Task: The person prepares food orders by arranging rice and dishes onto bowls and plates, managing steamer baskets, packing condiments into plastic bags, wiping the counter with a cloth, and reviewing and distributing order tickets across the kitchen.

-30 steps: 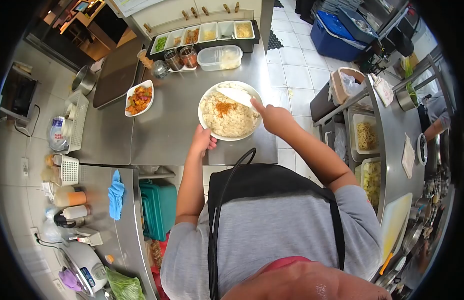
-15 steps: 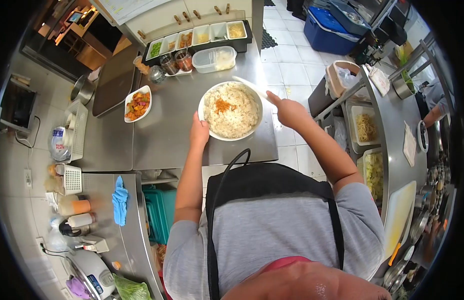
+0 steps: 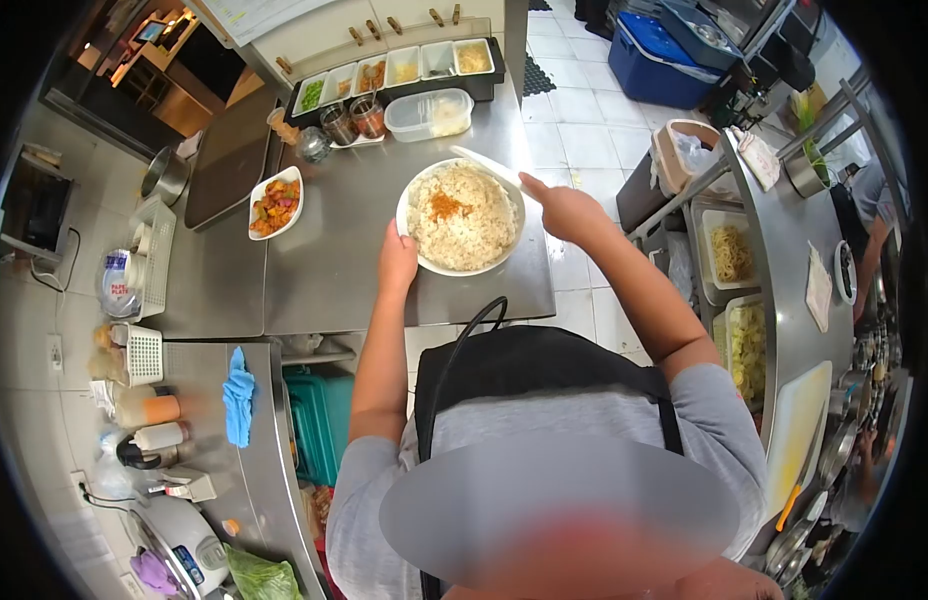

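Note:
A round white bowl (image 3: 407, 186) full of pale rice (image 3: 471, 232) stands near the front right of the steel table, with a patch of orange-brown seasoning (image 3: 448, 207) on top. My left hand (image 3: 397, 258) grips the bowl's left rim. In my right hand (image 3: 567, 210) is the handle of a white paddle (image 3: 487, 163), whose flat blade lies at the bowl's upper right rim. A smaller white dish (image 3: 276, 204) of reddish chopped food sits to the left.
Behind the bowl are a clear lidded container (image 3: 429, 115), seasoning jars (image 3: 367, 117) and a rack of topping tubs (image 3: 405, 70). A dark tray (image 3: 231, 160) lies at the back left. A blue cloth (image 3: 239, 397) is on the left counter. Another person's arm (image 3: 871, 262) shows far right.
The paddle has moved from over the rice to the bowl's upper right rim, and my right hand has shifted slightly right. My left hand now sits higher on the bowl's left side.

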The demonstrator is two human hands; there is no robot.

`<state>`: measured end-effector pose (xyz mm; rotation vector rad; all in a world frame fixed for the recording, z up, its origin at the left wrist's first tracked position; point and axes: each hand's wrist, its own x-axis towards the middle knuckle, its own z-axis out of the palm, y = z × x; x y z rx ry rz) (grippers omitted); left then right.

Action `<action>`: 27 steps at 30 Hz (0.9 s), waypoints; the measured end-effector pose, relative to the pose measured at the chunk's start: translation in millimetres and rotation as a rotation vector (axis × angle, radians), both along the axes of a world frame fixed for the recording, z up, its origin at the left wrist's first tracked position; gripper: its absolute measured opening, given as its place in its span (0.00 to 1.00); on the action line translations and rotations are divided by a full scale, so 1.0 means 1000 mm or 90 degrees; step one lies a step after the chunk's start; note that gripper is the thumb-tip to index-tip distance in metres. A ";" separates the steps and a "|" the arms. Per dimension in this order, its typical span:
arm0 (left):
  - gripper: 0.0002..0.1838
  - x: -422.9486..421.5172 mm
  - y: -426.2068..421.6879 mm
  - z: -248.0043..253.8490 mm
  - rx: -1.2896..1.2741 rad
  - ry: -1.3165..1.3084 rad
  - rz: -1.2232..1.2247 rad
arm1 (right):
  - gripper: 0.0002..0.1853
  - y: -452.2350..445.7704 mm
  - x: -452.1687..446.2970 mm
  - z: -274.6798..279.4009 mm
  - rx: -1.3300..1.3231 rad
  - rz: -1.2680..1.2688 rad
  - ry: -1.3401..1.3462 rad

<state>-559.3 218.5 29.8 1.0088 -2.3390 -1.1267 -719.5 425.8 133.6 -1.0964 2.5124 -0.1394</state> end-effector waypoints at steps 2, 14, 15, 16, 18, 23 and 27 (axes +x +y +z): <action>0.24 -0.002 -0.004 -0.011 0.005 0.002 -0.003 | 0.31 -0.008 0.000 -0.006 -0.005 0.029 0.014; 0.23 -0.002 -0.009 -0.014 0.000 0.011 -0.001 | 0.27 -0.033 0.006 -0.009 0.037 0.129 0.093; 0.23 -0.003 -0.006 -0.012 0.002 0.005 0.016 | 0.27 -0.033 0.012 -0.008 0.053 0.149 0.108; 0.23 -0.004 -0.005 -0.011 0.006 0.000 0.033 | 0.26 -0.034 0.011 -0.003 0.066 0.155 0.102; 0.23 -0.004 -0.007 -0.012 -0.003 0.009 0.019 | 0.25 -0.034 0.001 0.012 0.061 0.172 0.106; 0.23 -0.001 -0.005 -0.009 0.016 0.020 0.007 | 0.21 -0.064 0.002 0.015 0.053 0.231 0.123; 0.23 -0.003 -0.007 -0.018 -0.005 0.043 0.027 | 0.21 -0.056 0.037 0.005 0.073 0.256 0.243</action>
